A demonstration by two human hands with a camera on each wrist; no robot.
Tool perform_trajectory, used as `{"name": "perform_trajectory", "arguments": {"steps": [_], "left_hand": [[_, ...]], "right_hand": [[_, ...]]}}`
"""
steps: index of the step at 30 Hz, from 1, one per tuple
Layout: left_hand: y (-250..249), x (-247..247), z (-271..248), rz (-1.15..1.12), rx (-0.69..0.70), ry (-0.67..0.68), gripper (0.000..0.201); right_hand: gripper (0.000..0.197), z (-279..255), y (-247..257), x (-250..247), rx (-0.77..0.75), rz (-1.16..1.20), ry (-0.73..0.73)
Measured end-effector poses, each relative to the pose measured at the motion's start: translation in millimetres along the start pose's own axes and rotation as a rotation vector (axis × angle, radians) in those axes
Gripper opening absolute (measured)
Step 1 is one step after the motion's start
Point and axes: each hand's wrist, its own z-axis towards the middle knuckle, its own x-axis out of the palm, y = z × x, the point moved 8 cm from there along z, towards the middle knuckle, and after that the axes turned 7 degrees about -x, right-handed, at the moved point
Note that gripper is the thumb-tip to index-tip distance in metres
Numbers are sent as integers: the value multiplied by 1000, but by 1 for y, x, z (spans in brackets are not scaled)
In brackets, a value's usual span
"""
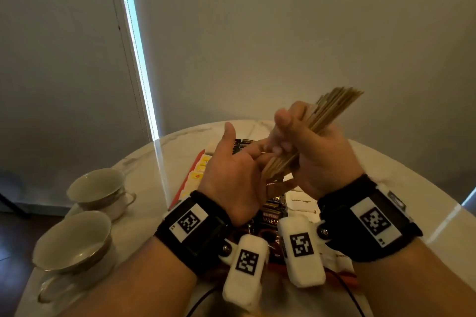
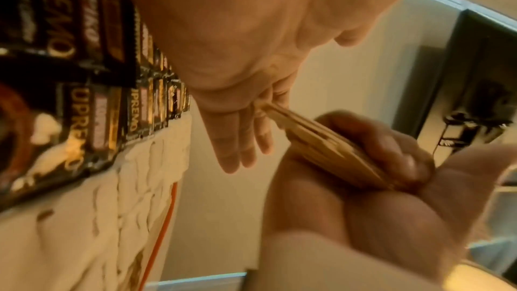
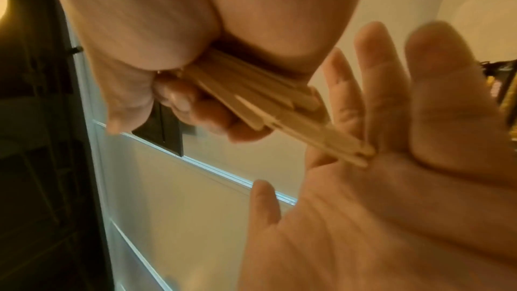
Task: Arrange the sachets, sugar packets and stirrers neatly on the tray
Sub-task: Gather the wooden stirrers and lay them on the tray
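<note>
Head view: both forearms and the wrist camera pods cover most of the tray [image 1: 180, 189]; only a strip of its red rim shows. Coffee sachets [image 1: 273, 215] mostly occluded, label cut to partial letters. White sugar packets [image 1: 301, 202] half hidden behind the right hand [image 1: 319, 159], print too small to read. Middle of the stirrers [image 1: 332, 108] buried in the right hand's fist. Near cup [image 1: 74, 242] cut off low by the left forearm. Both wrist views motion-blurred; left hand [image 3: 391, 185] runs off frame in the right wrist view. Tabletop [image 1: 401, 170] near edge out of frame.
</note>
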Motion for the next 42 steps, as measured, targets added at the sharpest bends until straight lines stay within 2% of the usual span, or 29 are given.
{"name": "perform_trajectory", "arguments": {"steps": [3,6,10,13,16,17,18,19,20,23,25,27,28,31,36,39,42], "left_hand": [[4,0,0,-81,-6,36,96],[5,-1,-1,-85,52,-7,88],[-5,5,-9,134,122,-60,83],[-23,11,-18,367,244,-59,76],[-34,16,-28,551,273,-34,87],[-34,17,-30,634,267,-41,80],[-35,16,-32,700,270,-66,62],[-37,16,-33,734,282,-94,45],[-38,14,-34,727,293,-121,38],[-50,5,-37,443,378,-147,46],[-66,-2,-42,265,500,-178,36],[-73,-2,-47,224,591,-221,33],[-74,0,-48,244,615,-238,34],[-65,7,-47,313,623,-247,37],[-68,18,-56,555,657,-301,29],[-64,25,-58,513,637,-323,28],[-70,29,-63,646,747,-358,32]], "right_hand": [[36,-5,-21,2,94,-94,44],[35,-9,-28,4,138,-122,22],[31,-14,-27,3,213,-122,23],[16,-18,-30,10,332,-276,235],[7,-35,-39,29,464,-460,524],[12,-38,-41,35,478,-493,573],[17,-40,-43,39,487,-506,585],[20,-40,-44,41,495,-505,568],[24,-39,-44,39,507,-492,537],[40,-35,-45,25,582,-361,380],[49,-31,-46,14,619,-186,145],[53,-29,-50,5,624,-2,-126],[57,-30,-52,6,635,53,-198],[60,-35,-56,15,678,26,-192],[40,-29,-46,8,503,-25,-260],[23,-26,-43,4,473,-4,-297],[21,-25,-39,-6,466,34,-374]]}}
